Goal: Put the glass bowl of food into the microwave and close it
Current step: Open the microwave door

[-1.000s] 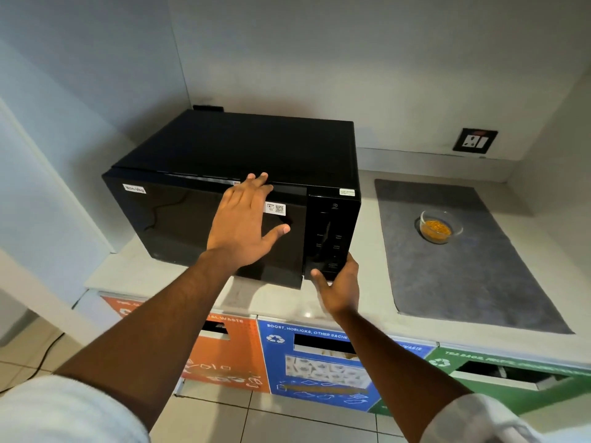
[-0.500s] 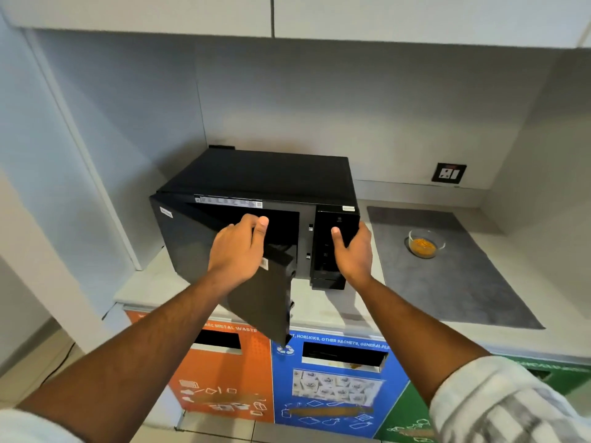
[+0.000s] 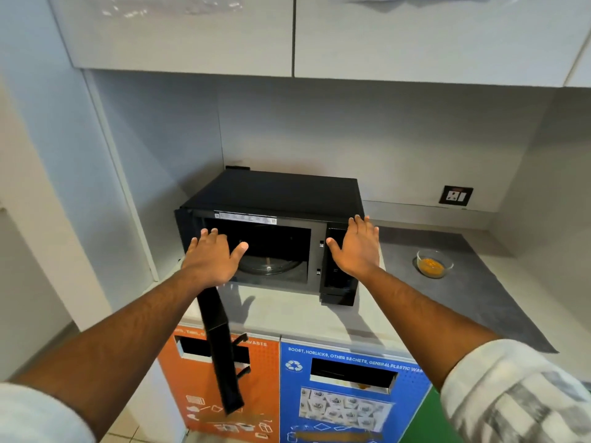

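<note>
A black microwave (image 3: 281, 193) stands on the counter with its door (image 3: 220, 343) swung wide, edge-on toward me, so the dark cavity and glass turntable (image 3: 271, 266) show. My left hand (image 3: 212, 255) hovers open in front of the cavity's left side, above the door's top edge. My right hand (image 3: 355, 247) is spread open against the control panel at the microwave's right front corner. The small glass bowl of orange food (image 3: 434, 264) sits on a grey mat (image 3: 479, 298) to the right, away from both hands.
White wall cabinets (image 3: 287, 36) hang overhead. A wall socket (image 3: 455, 196) is behind the mat. Below the counter edge stand orange (image 3: 179, 378), blue (image 3: 348, 404) and green recycling bins; the open door juts out over the orange bin.
The microwave door went from shut to fully swung out. My left hand has come off the door and my right hand has spread flat by the control panel. The camera has tilted up.
</note>
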The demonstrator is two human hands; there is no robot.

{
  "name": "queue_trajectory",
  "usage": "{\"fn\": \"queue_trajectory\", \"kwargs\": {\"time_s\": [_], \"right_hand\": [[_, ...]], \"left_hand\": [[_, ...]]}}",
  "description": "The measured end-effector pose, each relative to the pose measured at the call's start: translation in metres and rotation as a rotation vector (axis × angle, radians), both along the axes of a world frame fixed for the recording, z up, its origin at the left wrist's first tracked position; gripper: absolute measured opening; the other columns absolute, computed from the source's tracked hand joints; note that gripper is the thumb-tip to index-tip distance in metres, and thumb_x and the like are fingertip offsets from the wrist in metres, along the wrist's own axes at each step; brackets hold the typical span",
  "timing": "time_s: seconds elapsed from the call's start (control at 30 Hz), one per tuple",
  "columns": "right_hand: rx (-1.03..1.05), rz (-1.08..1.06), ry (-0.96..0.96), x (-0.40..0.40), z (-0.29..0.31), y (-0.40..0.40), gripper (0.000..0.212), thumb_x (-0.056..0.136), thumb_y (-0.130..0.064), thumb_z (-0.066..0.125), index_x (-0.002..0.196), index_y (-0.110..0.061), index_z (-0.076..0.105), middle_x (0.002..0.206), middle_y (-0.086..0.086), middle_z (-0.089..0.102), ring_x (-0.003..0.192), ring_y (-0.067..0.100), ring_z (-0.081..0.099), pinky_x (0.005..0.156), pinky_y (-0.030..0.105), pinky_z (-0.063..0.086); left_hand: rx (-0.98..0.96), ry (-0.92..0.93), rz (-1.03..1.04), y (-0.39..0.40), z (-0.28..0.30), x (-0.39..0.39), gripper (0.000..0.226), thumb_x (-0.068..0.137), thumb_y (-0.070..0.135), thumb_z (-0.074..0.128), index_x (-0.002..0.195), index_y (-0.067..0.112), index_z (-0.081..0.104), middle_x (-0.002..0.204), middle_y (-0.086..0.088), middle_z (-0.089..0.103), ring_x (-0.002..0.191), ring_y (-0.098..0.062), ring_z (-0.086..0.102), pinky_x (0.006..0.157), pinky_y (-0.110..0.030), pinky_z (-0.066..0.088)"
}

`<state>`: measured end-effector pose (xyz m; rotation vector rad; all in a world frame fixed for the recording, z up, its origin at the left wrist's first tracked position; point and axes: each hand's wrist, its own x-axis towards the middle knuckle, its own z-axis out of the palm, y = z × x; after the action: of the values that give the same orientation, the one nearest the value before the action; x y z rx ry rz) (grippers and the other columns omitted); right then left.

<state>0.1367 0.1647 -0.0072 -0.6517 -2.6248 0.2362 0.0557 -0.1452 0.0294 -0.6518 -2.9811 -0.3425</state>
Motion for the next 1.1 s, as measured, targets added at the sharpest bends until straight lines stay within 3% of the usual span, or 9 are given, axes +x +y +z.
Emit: {"fn": "queue_trajectory", "kwargs": {"time_s": [0.17, 0.43, 1.1], "right_hand": [[0.11, 0.055, -0.094, -0.011, 0.002, -0.007, 0.088, 0.099, -0.064, 0.042, 0.163, -0.007, 0.02, 0.172, 0.014, 0.021, 0.161, 0.033, 0.012, 0.13, 0.052, 0.006], [0.18, 0.053, -0.144, -0.009, -0.006, -0.011, 0.09, 0.1, -0.063, 0.041, 0.164, -0.008, 0.011, 0.174, 0.013, 0.014, 0.162, 0.033, 0.009, 0.131, 0.05, 0.01], [0.241, 0.003, -0.204, -0.003, -0.006, -0.02, 0.096, 0.098, -0.065, 0.043, 0.165, -0.008, 0.003, 0.175, 0.013, 0.006, 0.162, 0.034, 0.003, 0.132, 0.05, 0.007]], "left_hand": [[-0.113, -0.039, 0.054, -0.023, -0.001, -0.014, 0.09, 0.095, 0.069, 0.022, 0.154, 0.003, 0.029, 0.168, -0.019, 0.011, 0.157, -0.036, 0.003, 0.126, -0.051, 0.01], [-0.319, -0.004, 0.117, -0.058, -0.01, -0.027, 0.098, 0.093, 0.072, 0.018, 0.158, 0.001, 0.002, 0.169, -0.018, -0.006, 0.157, -0.033, -0.006, 0.127, -0.046, 0.006], [-0.463, 0.194, -0.031, -0.133, -0.024, -0.052, 0.106, 0.085, 0.082, 0.016, 0.159, 0.009, -0.003, 0.169, -0.008, -0.01, 0.157, -0.024, -0.006, 0.127, -0.041, 0.01]]}}
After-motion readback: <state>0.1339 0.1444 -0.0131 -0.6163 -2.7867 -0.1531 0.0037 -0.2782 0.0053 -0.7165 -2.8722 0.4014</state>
